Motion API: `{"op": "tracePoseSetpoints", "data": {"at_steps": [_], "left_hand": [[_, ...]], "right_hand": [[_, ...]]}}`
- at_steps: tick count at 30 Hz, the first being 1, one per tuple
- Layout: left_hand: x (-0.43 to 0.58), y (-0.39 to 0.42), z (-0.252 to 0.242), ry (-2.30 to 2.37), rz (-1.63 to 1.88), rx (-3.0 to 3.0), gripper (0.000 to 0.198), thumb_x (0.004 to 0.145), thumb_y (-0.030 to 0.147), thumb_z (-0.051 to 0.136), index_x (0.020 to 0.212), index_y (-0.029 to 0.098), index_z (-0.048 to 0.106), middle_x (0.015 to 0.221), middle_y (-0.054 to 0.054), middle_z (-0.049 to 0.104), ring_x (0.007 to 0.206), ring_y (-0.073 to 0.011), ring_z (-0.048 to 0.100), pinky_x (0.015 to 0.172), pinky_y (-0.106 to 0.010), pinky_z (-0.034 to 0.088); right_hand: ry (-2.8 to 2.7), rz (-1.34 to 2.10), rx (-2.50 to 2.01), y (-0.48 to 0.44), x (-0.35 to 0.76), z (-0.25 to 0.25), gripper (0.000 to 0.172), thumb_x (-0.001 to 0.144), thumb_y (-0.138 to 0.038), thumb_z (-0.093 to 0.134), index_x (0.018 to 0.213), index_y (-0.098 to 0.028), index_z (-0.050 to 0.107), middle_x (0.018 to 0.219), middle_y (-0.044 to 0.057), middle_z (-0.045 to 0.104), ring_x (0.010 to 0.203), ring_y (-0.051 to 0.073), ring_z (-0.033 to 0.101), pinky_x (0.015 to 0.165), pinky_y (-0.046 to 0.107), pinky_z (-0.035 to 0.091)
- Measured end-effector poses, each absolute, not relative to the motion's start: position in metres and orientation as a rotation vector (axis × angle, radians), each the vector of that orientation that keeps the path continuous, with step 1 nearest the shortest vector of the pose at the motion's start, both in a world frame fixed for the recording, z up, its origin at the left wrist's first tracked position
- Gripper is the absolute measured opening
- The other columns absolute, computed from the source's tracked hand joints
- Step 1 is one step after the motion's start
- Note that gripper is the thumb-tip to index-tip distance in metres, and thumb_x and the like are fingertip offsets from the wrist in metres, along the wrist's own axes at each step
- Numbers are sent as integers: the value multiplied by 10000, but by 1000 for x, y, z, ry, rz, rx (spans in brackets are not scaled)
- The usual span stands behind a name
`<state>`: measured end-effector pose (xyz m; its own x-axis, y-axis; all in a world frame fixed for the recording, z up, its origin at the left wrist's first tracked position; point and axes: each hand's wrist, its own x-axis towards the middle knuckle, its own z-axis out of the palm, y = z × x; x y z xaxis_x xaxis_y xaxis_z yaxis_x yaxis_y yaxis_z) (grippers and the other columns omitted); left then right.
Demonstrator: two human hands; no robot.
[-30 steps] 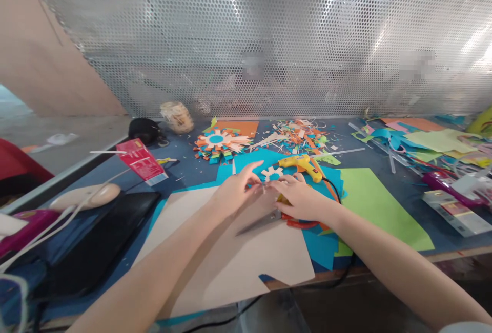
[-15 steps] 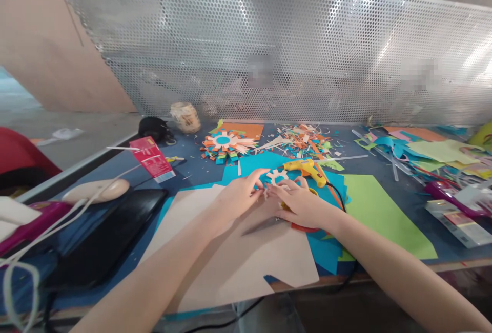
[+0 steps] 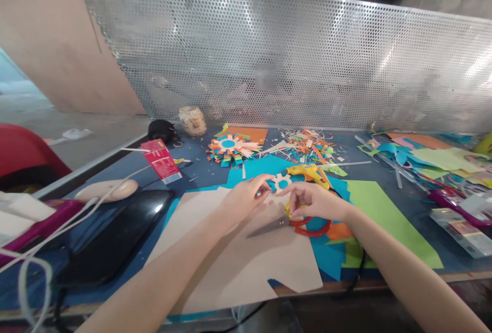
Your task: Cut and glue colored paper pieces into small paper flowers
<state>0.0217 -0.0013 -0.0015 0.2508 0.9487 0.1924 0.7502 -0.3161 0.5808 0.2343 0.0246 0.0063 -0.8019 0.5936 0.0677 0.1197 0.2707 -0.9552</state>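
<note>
A small cream paper ring [image 3: 283, 183] with notched edges lies just beyond my hands, over blue paper. My left hand [image 3: 248, 197] is closed at its left side, thumb and fingers curled together; whatever is in them is too small to make out. To the right, my right hand [image 3: 313, 202] holds nothing visible, its index finger stretched toward the ring and its other fingers bent. Beneath the right hand rest red-handled scissors [image 3: 313, 228], blades pointing left on a large cream sheet [image 3: 230, 266]. A yellow glue gun [image 3: 309, 173] lies behind that hand.
A layered paper flower [image 3: 228, 144] and a heap of paper scraps [image 3: 307, 146] lie at the back by the perforated metal panel [image 3: 230, 56]. Green paper [image 3: 384, 225] is on the right. A black tray-like object [image 3: 119, 241] and white cables [image 3: 49, 241] occupy the left.
My right hand has drawn back from my left and extended its index finger, leaving more of the paper ring and scissors handles showing. The whole view has shifted slightly.
</note>
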Motion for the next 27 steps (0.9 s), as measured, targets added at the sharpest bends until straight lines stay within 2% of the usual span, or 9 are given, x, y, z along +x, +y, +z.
{"op": "tracePoseSetpoints", "data": {"at_steps": [6, 9, 12, 14, 17, 19, 21, 23, 27], "left_hand": [[20, 2, 0, 1495, 908, 2047, 304, 774, 244, 514, 1073, 200, 546, 866, -14, 679, 746, -157, 620, 712, -282, 490], [29, -7, 1, 1286, 1030, 1853, 321, 729, 244, 586, 1041, 180, 546, 806, -17, 660, 737, -148, 619, 716, -278, 501], [51, -34, 1, 912, 939, 1754, 374, 688, 256, 663, 1033, 167, 552, 764, -12, 647, 692, -138, 624, 675, -260, 508], [70, -59, 1, 682, 709, 1851, 409, 682, 310, 700, 1045, 180, 566, 756, -9, 672, 719, -139, 640, 675, -228, 500], [95, -88, -3, 486, 493, 2219, 347, 832, 298, 556, 1166, 208, 528, 955, -28, 698, 925, -131, 626, 834, -192, 448], [108, -97, -9, 449, 393, 2518, 298, 882, 232, 470, 1171, 182, 521, 966, -45, 690, 920, -136, 621, 809, -193, 441], [119, -99, -19, 408, 341, 2737, 254, 882, 243, 462, 1116, 182, 542, 868, -27, 689, 853, -145, 620, 735, -214, 450], [130, -98, -33, 313, 348, 2816, 189, 867, 260, 476, 1027, 226, 568, 819, -7, 671, 811, -146, 613, 680, -235, 454], [161, -95, -68, 139, 302, 2866, 134, 827, 232, 524, 755, 307, 608, 814, 2, 662, 804, -126, 604, 576, -221, 447]], "right_hand": [[-2034, 2603, -401, 24, 252, 24, 572, 639, -164, 747, 1173, -127, 544, 721, 9, 690, 681, 129, 677, 654, 212, 522], [-1898, 3295, 109, 31, 249, 20, 556, 741, -121, 665, 1253, -96, 450, 806, 76, 708, 854, 188, 680, 769, 287, 520], [-1833, 3482, 721, 42, 246, 14, 631, 729, 36, 603, 1293, -132, 374, 883, 90, 705, 901, 200, 664, 761, 337, 534], [-1887, 3336, 860, 46, 248, 14, 668, 682, 94, 606, 1273, -130, 390, 875, 84, 700, 836, 190, 671, 690, 315, 554], [-2052, 3042, 775, 43, 256, 19, 546, 656, 29, 671, 1159, -85, 488, 759, 65, 688, 722, 175, 667, 644, 286, 552], [-2250, 2709, 434, 36, 259, 21, 442, 647, -113, 735, 1046, -86, 548, 684, 29, 661, 618, 142, 644, 588, 233, 530], [-2472, 2046, -186, 28, 254, 18, 336, 708, -253, 700, 988, -120, 572, 709, 6, 643, 568, 97, 609, 523, 175, 487], [-2620, 1118, -694, 23, 243, 11, 261, 844, -244, 537, 1096, -175, 525, 845, 15, 662, 698, 101, 631, 615, 191, 502], [-2642, 639, -860, 20, 211, -1, 337, 851, -132, 457, 1182, -163, 505, 1125, 116, 591, 1104, 228, 498, 913, 381, 414]]}}
